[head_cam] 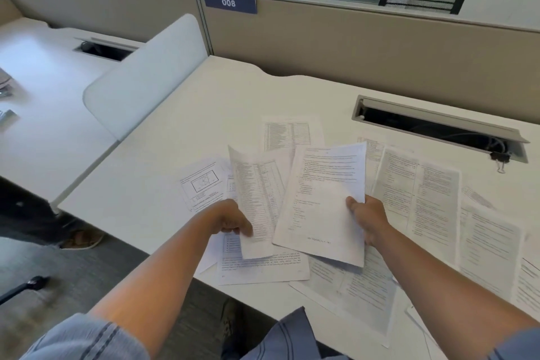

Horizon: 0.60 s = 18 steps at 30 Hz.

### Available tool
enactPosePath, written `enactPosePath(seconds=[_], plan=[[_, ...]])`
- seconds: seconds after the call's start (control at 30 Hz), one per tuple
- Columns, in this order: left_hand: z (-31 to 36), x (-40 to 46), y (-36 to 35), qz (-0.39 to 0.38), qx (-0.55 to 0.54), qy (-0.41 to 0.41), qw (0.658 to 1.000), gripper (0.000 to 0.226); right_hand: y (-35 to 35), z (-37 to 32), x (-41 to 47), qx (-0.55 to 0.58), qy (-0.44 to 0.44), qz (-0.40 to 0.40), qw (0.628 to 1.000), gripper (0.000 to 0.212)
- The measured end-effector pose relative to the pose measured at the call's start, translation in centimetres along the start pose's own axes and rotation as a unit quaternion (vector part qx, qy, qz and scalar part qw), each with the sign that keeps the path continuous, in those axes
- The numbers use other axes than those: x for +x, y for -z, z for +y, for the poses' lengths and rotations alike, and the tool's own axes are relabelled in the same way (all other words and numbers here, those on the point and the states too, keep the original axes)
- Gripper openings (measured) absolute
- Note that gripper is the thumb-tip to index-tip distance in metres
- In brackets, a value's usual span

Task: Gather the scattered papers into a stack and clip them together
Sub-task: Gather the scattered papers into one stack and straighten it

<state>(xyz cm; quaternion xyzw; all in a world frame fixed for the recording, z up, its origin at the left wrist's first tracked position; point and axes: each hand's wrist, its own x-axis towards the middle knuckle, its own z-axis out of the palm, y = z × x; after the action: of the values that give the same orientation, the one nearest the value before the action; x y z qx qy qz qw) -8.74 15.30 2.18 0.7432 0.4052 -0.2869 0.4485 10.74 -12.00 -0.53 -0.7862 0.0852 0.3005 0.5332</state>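
Note:
Several printed white papers (420, 202) lie scattered and overlapping on the white desk (163, 166). My left hand (233, 219) grips a curled sheet with a table of lines (257, 199), lifted off the desk. My right hand (368, 216) holds a thin stack of text pages (324, 202) by its right edge, tilted above the other sheets. The two held bundles nearly touch at their edges. A black binder clip (500, 158) lies at the far right, by the corner of the cable tray.
An open cable tray (438, 126) is set into the desk behind the papers. A beige partition (350, 44) labelled 008 closes the back, and a white curved divider (146, 79) stands on the left. Another person's sandalled foot (83, 239) is on the floor at left.

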Motion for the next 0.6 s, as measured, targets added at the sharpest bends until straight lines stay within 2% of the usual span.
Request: enactPosePath(seconds=[0.07,0.17,0.23,0.37,0.47,0.53,0.6], plan=[[0.0,-0.5,0.3,-0.045,0.037,0.003,0.998,0.053,-0.7,-0.7,-0.4,-0.018,0.025,-0.012,0.999,0.035],[0.2,-1.4,0.8,-0.077,0.077,0.015,0.994,0.025,-1.7,-1.6,-0.9,-0.021,0.041,-0.042,0.998,0.034],[0.0,-1.7,1.0,-0.082,0.096,0.027,0.992,0.022,-2.1,-1.9,-1.2,-0.004,0.040,-0.058,0.998,0.034],[-1.1,-1.3,1.5,-0.101,0.141,0.060,0.983,0.052,-2.4,-2.1,-1.2,0.026,0.023,-0.072,0.997,0.029],[-1.4,-1.6,1.5,-0.102,0.154,0.054,0.981,0.074,-2.6,-1.3,-0.7,0.004,0.004,-0.086,0.996,0.036],[-1.4,-1.5,1.3,-0.080,0.119,0.039,0.989,0.076,-2.9,-0.6,-0.5,-0.032,-0.002,-0.089,0.996,0.038],[-1.3,-1.0,1.1,-0.007,0.079,0.019,0.997,0.074,-3.0,0.2,-0.4,-0.053,0.001,-0.086,0.995,0.037]])
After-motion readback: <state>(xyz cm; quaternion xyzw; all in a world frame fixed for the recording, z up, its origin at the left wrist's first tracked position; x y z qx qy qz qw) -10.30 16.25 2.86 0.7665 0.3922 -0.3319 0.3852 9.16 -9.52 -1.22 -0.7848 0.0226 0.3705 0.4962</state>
